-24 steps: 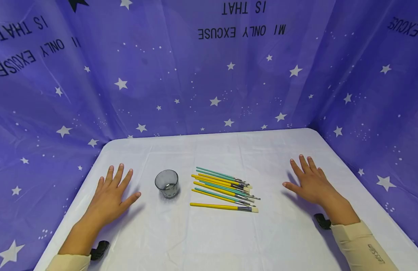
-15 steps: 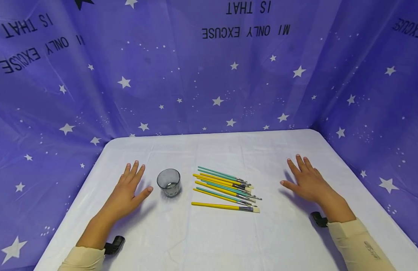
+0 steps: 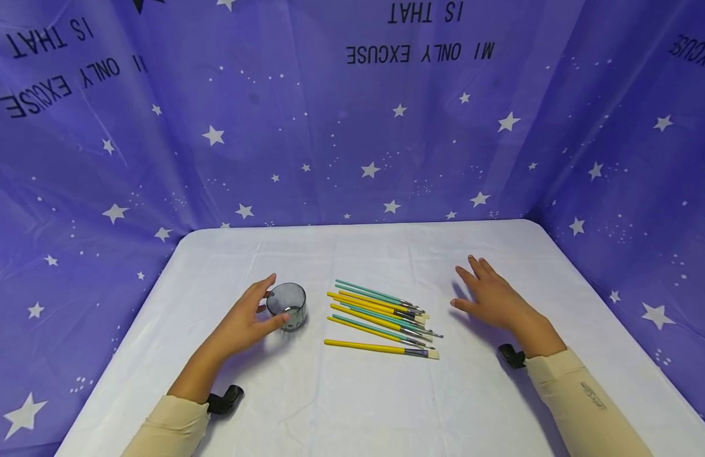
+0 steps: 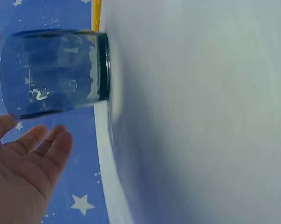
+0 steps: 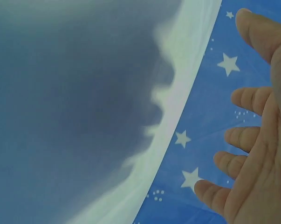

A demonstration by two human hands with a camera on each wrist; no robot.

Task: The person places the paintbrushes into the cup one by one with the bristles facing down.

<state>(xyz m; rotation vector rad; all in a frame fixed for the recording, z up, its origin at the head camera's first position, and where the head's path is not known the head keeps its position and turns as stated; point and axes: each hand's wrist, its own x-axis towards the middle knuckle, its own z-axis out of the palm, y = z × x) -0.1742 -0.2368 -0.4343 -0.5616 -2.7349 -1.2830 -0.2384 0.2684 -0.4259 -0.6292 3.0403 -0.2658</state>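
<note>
The cup (image 3: 295, 301) is seen in smooth, glossy glass, the brushes (image 3: 375, 320) in glossy paint with metal collars (image 3: 408, 332); the bench (image 3: 375, 412) is covered in creased sheeting (image 3: 261, 406) and backed by a faintly shiny curtain (image 3: 329, 139).

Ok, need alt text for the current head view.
A left hand is open around an upright grey glass on a white table. Yellow and teal paintbrushes lie right of the glass; farther right, an open right hand hovers. Behind hangs a purple star-print backdrop.
</note>
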